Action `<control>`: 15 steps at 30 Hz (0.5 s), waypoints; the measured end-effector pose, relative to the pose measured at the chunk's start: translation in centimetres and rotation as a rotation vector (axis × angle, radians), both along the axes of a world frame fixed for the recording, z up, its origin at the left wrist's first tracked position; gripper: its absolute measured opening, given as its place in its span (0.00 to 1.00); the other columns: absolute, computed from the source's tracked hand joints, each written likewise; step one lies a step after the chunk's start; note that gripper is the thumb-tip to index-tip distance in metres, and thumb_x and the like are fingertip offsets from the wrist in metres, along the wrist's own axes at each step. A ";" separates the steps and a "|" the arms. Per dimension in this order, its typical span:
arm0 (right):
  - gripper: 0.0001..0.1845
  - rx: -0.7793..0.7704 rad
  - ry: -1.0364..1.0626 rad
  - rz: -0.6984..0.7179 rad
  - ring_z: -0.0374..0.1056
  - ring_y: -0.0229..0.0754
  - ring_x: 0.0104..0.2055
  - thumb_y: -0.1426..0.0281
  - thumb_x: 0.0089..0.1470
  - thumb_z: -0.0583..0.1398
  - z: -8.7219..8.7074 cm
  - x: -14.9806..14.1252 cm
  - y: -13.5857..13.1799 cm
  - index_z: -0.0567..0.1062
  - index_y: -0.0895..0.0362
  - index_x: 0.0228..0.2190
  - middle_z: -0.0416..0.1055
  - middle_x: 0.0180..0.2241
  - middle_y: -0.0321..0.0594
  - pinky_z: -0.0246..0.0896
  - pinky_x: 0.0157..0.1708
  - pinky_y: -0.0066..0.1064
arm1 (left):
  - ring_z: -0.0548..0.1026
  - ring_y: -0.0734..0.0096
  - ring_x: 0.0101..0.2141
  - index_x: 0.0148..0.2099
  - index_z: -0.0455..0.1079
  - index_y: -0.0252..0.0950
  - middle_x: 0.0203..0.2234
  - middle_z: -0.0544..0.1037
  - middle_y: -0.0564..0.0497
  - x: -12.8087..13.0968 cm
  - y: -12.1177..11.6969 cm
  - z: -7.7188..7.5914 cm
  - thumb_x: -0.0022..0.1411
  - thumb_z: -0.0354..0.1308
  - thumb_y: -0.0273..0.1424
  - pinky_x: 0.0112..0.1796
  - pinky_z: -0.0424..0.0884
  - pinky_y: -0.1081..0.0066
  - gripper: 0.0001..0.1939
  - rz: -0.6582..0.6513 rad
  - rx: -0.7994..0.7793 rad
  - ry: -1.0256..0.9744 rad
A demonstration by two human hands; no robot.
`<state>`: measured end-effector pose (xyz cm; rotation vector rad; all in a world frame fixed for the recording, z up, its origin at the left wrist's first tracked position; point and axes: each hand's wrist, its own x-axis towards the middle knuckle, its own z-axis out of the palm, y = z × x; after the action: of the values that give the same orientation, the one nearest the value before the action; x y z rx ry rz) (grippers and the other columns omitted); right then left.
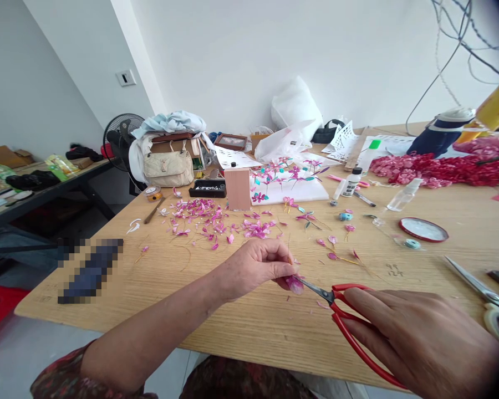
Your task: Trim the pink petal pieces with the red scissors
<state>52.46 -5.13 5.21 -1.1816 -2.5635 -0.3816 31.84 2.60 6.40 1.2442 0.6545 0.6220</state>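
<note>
Pinched between thumb and fingers of my left hand (260, 269) is a small pink-purple fabric flower (295, 285), held low over the front of the table. My right hand (416, 332) grips red-handled scissors (347, 288), their blades reaching left to the flower. The tips lie at its petals, close to my left fingertips; whether they are cutting I cannot tell. Many loose pink petals (199, 213) are scattered on the wood beyond my left hand. Several wired flower pieces (336, 256) rest just past the scissors.
Larger scissors (478, 285) lie at the right, near a red-rimmed dish (423, 229). A spray bottle (405, 195) and a black-and-white bottle (351, 182) stand farther back. Finished-looking flowers rise beside a wooden block (237, 189). Pink and red bundles (441, 169) fill the back right.
</note>
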 end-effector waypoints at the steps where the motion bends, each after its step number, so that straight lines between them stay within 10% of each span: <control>1: 0.22 0.013 0.000 0.005 0.66 0.39 0.14 0.67 0.64 0.40 0.0 0.0 0.0 0.67 0.53 0.25 0.67 0.17 0.34 0.53 0.15 0.30 | 0.74 0.76 0.23 0.26 0.66 0.32 0.18 0.73 0.54 0.0 0.0 0.0 0.47 0.65 0.36 0.30 0.70 0.74 0.13 0.001 -0.001 0.004; 15: 0.19 -0.171 0.157 -0.134 0.68 0.42 0.15 0.61 0.62 0.42 -1.3 0.8 -0.2 0.66 0.52 0.27 0.71 0.18 0.37 0.57 0.13 0.29 | 0.74 0.74 0.26 0.27 0.66 0.32 0.21 0.74 0.51 -0.3 0.4 -0.4 0.51 0.61 0.34 0.31 0.69 0.74 0.10 -0.003 0.081 0.029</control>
<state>53.29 -5.29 3.87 -1.3891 -2.4281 -0.0947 31.59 2.98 5.95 1.3317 0.6565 0.6346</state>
